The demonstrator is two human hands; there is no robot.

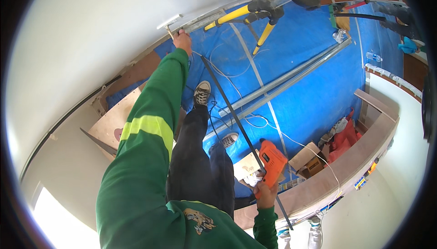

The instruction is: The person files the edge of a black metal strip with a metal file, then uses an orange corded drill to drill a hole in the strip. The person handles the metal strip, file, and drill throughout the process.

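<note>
My left hand [183, 41] reaches up along the wall, its fingers closed at a short tan stem [170, 32] with a white bar [169, 21] across its far end. Whether this is a scraper or some other tool I cannot tell. Low in front of me, my right hand [266, 193] grips an orange pistol-shaped power tool [274, 161] by its lower part. A long thin dark strip [234, 116] runs slantwise past the orange tool and my right hand. I cannot tell whether those fingers also hold the strip.
Blue sheeting [314, 108] covers the floor, with long metal channels [291, 80] on it. A yellow-legged tripod [264, 15] stands at the wall. Loose cables, a cardboard box [309, 160] and a curved wooden ledge [359, 151] lie right. Another person's dark-clothed leg [400, 26] shows far right.
</note>
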